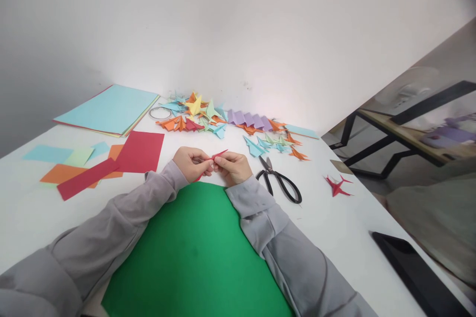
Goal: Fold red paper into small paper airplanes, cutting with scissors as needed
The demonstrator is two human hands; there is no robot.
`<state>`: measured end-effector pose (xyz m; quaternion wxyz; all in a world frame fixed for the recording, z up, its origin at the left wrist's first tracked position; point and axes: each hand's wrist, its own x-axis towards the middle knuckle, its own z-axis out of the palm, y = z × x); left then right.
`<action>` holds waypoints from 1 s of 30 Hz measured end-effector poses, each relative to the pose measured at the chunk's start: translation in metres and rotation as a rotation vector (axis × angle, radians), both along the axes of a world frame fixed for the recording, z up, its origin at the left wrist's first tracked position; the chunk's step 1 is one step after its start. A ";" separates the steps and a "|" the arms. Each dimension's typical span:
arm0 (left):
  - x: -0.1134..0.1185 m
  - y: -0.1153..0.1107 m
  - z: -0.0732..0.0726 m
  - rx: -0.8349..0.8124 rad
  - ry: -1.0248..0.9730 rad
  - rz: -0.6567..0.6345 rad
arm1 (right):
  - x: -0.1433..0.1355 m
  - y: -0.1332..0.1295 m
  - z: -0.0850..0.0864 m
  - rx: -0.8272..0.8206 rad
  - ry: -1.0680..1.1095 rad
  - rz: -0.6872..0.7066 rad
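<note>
Between my fingertips is a small piece of folded red paper [220,154], its thin point sticking out to the upper right. My left hand [191,163] pinches it from the left, and my right hand [233,166] pinches it from the right. The fingers hide most of its shape. Just below both hands lies a large green sheet [197,252], partly under my forearms. Black-handled scissors [277,176] rest to the right of my right hand, blades pointing away. Farther right sits a finished-looking red folded paper figure [337,186].
Folded paper figures [195,105] in several colours are heaped by the wall, near a wire ring [160,113] and purple folded pieces [250,120]. At left are a stack of coloured sheets [111,106] and cut red paper [141,151]. A black tablet-like device [412,270] lies near the right edge.
</note>
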<state>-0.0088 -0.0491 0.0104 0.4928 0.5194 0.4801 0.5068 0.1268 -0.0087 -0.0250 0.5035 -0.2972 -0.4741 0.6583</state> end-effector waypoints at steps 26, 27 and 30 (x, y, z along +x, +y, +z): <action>-0.007 -0.001 -0.004 0.329 0.389 0.067 | 0.005 0.002 0.000 0.015 0.010 0.080; -0.006 -0.001 -0.005 0.325 0.382 0.064 | 0.005 0.002 0.000 0.018 0.011 0.076; -0.004 0.002 -0.008 0.256 0.249 0.070 | 0.005 0.002 0.000 0.014 0.028 0.079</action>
